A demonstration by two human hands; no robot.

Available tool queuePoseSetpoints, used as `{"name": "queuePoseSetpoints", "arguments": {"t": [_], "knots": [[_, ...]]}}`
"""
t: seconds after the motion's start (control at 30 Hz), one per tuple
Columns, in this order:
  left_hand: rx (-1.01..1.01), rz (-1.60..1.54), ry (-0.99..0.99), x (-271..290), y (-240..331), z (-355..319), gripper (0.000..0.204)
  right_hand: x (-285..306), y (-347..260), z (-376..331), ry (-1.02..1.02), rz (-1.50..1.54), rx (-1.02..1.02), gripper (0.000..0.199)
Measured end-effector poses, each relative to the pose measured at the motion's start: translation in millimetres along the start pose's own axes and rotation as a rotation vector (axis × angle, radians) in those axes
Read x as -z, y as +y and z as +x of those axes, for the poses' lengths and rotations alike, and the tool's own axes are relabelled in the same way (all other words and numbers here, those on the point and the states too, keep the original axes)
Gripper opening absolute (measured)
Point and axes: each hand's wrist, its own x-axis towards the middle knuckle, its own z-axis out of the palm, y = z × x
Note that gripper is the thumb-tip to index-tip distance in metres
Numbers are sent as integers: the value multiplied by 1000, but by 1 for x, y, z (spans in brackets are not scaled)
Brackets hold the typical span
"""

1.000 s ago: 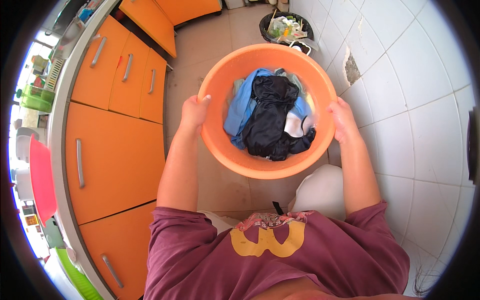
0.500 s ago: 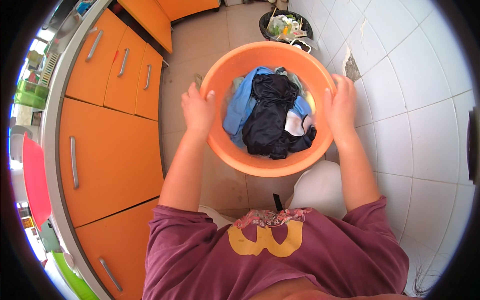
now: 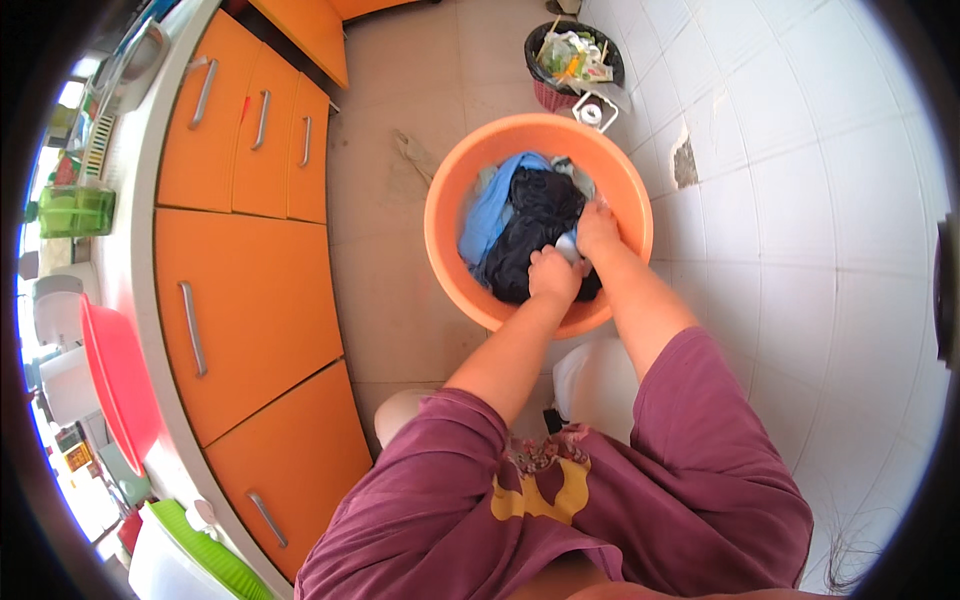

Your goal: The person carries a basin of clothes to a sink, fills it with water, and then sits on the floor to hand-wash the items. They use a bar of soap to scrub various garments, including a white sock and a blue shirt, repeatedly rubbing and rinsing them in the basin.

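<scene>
Hands (image 3: 555, 275) (image 3: 597, 230) curled onto clothes (image 3: 538, 195), right grip unclear

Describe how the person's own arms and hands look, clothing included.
The left hand and right hand are ungloved, and no watch or bracelet shows on either wrist. The forearms are uncovered below loose, plain maroon sleeves. These belong to a maroon shirt with a yellow print on its front.
</scene>
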Motion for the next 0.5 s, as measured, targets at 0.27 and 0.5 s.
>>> {"name": "queuePoseSetpoints", "arguments": {"t": [0.27,0.5], "knots": [[195,-1009,-65,-5,-57,29,13,8,6,-24,-257,365,29,57],[108,-1427,275,66,-37,-24,26,83,-8,-49,-609,522,58,50]]}}
